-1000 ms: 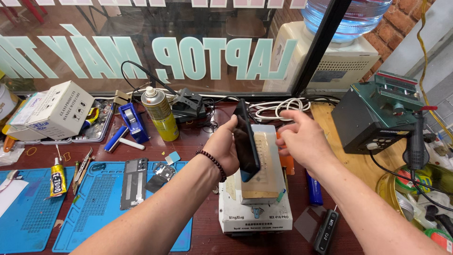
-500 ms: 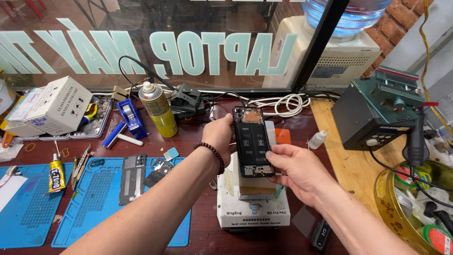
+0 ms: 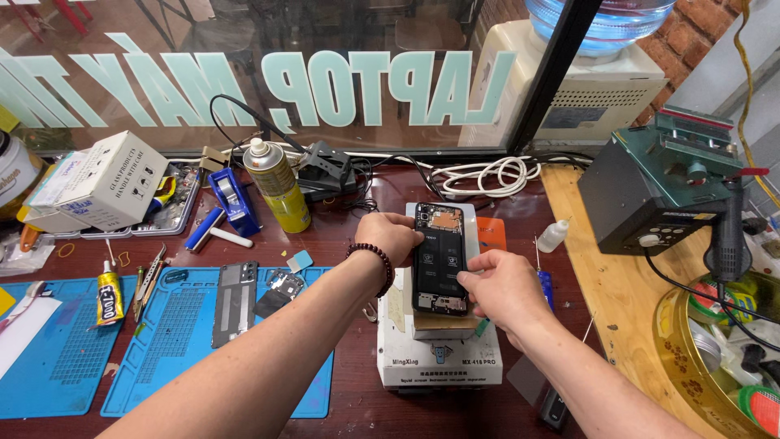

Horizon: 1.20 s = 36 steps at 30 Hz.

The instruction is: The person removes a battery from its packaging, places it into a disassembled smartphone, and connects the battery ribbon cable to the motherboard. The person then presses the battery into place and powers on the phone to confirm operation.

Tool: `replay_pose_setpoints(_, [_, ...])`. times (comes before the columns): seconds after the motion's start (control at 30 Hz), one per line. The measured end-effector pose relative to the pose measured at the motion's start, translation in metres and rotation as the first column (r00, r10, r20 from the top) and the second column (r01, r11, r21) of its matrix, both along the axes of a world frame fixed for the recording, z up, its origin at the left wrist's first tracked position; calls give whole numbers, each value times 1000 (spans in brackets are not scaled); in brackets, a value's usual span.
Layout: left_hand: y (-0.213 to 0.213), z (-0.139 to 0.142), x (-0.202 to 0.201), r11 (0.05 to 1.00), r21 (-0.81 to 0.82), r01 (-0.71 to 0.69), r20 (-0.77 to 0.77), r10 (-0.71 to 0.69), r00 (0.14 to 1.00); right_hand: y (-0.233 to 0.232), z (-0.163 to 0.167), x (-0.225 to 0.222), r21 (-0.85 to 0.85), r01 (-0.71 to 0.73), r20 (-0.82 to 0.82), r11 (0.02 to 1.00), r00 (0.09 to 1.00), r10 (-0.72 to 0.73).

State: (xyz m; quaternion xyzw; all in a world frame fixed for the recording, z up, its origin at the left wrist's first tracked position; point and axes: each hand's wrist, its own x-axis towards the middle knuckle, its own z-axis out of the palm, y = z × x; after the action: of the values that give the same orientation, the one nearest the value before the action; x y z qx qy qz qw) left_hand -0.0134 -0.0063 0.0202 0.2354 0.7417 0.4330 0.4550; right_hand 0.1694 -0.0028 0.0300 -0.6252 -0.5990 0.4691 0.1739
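Note:
An opened black phone (image 3: 439, 256) with its insides showing lies face down on the top plate of a white heating machine (image 3: 439, 362). My left hand (image 3: 388, 237), with a dark bead bracelet at the wrist, grips the phone's left edge near the top. My right hand (image 3: 501, 286) holds the phone's right edge near the bottom, fingers pressed against it. A grey phone back cover (image 3: 235, 302) lies on the blue mat (image 3: 219, 341) to the left.
A yellow spray can (image 3: 279, 185), a blue tape dispenser (image 3: 231, 199) and a white box (image 3: 106, 179) stand at the back left. A glue tube (image 3: 108, 291) lies on another blue mat. A small white bottle (image 3: 553, 236), white cables (image 3: 481, 175) and a dark green station (image 3: 662, 187) are on the right.
The phone was held upright on edge, then turned with its open side up, and now lies flat on the white machine. Both hands came down with it.

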Motion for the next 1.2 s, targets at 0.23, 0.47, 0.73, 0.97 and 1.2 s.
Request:
replay_pose_setpoints(0.23, [-2,-4,3,1000,1,24,-171,-24,985,10,-5,-1,38,6,-7,999,1000,-5])
replay_pose_setpoints(0.47, [-11,-3,-2,994,-24,108,-160,-111,981,15,-3,6,92,-62,48,994,997,58])
replay_pose_setpoints(0.73, [-9,-6,-5,995,-39,94,-151,-99,984,15,-11,4,47,-117,-6,992,993,118])
replay_pose_setpoints(0.97, [-8,1,1,987,-70,144,-188,-154,970,13,-13,5,18,-96,-70,995,993,97])
replay_pose_setpoints(1.2, [-7,-3,8,988,-53,147,-434,-155,887,15,-12,-1,2,-50,-48,999,998,50])
